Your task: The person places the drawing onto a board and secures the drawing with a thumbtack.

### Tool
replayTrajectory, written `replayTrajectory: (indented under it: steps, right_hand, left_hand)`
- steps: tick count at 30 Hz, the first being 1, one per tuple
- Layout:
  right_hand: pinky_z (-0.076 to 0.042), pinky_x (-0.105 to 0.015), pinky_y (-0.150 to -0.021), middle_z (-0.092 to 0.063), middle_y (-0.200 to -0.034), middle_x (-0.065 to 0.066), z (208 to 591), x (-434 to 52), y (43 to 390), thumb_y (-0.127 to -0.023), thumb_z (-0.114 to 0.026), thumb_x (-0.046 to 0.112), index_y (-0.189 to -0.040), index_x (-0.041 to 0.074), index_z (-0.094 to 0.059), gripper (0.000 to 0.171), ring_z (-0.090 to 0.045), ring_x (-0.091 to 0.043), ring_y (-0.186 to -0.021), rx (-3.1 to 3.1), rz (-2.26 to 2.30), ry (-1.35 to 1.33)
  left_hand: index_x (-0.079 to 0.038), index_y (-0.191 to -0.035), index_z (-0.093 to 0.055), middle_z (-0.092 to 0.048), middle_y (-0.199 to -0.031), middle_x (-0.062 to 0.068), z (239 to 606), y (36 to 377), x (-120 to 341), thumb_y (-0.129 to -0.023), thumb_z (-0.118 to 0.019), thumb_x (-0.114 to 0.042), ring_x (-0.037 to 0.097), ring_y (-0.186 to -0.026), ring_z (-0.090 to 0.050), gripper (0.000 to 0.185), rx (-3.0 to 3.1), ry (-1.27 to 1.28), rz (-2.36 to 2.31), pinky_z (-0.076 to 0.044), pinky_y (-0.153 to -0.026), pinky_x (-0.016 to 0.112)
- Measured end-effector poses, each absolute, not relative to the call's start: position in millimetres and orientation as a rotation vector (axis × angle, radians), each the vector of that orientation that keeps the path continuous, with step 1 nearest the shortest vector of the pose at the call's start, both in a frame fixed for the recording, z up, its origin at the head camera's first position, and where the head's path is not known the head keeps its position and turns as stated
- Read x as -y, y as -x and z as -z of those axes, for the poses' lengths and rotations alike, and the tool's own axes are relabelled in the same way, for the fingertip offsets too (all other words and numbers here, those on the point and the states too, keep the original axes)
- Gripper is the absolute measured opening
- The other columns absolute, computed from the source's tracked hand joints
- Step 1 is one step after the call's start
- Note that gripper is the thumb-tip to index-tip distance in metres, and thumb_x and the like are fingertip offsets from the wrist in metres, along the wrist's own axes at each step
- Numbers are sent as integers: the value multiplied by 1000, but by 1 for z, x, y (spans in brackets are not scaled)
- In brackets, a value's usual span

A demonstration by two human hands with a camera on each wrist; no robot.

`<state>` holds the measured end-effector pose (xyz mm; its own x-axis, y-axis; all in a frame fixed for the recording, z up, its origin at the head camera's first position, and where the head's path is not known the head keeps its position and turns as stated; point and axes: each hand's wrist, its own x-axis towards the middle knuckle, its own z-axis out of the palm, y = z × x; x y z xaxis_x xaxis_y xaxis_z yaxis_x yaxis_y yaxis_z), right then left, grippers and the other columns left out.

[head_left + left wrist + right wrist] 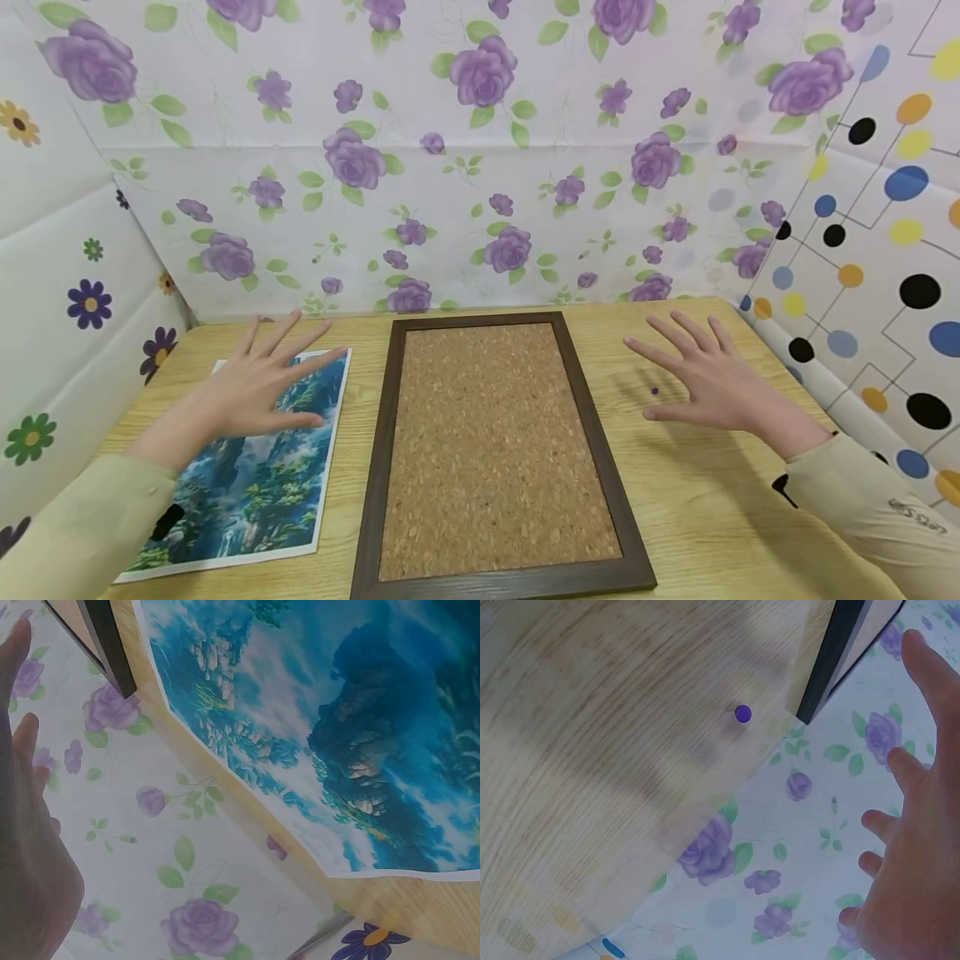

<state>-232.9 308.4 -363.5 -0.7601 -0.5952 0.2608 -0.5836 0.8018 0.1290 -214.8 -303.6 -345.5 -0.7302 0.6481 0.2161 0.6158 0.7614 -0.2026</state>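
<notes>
A cork board (498,450) in a dark brown frame lies on the wooden table, between the two hands. At its left is a printed landscape picture (277,492) with a white border, in blue and green. My left hand (251,387) is spread over the upper part of that picture, holding nothing. On the other side my right hand (708,379) hovers with fingers spread and nothing in its grasp. A small purple push pin (742,714) lies on the table beside the right hand. The left wrist view shows part of the left hand (37,862) above the picture's edge.
The wooden table (720,517) ends at a back wall (450,208) covered in purple-flowered cloth. A white side wall with coloured flowers (90,304) stands at left, and one with coloured dots (885,275) at right.
</notes>
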Motion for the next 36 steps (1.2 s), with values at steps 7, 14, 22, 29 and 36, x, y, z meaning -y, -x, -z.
replayTrajectory:
  steps: [7, 14, 22, 29, 36]
  right_hand:
    - [-9, -71, -118, -23, -164, -10, 366, -312, 235, -80, -70, 65, -154, 33, -35, 88, -17, -39, -152, 2695, 27, -896]
    - [-5, -67, -121, -24, -164, -11, 371, -316, 236, -80, -71, 63, -154, 34, -35, 87, -17, -38, -152, 2715, 14, -875]
    - [-4, -66, -121, -27, -162, -13, 373, -319, 238, -83, -70, 60, -154, 32, -36, 84, -19, -40, -150, 2686, 8, -901]
    - [-6, -66, -121, -29, -162, -12, 376, -321, 240, -82, -72, 58, -154, 32, -36, 85, -23, -41, -148, 2689, -2, -895]
    - [-11, -68, -119, -33, -159, -13, 376, -321, 243, -83, -72, 57, -153, 30, -38, 83, -28, -41, -145, 2630, 6, -934]
  left_hand:
    - [-31, -157, -28, -5, -169, 0, 349, 208, 315, -80, -71, -62, 31, -156, 10, 93, 2668, 954, -139, 14, -118, 68]
    - [-31, -157, -28, -3, -169, -1, 353, 202, 326, -80, -72, -59, 31, -156, 10, 93, 2686, 887, -95, 12, -117, 71]
    - [-31, -158, -25, -1, -169, -2, 355, 194, 341, -80, -74, -56, 30, -156, 9, 95, 2709, 820, -35, 13, -115, 73]
    - [-35, -159, -20, -4, -169, 2, 357, 186, 352, -80, -73, -56, 44, -153, -6, 97, 2741, 765, -26, 14, -116, 72]
    - [-31, -159, -23, -23, -162, 19, 359, 179, 363, -83, -73, -54, 50, -143, -26, 93, 2847, 664, 63, -12, -112, 77]
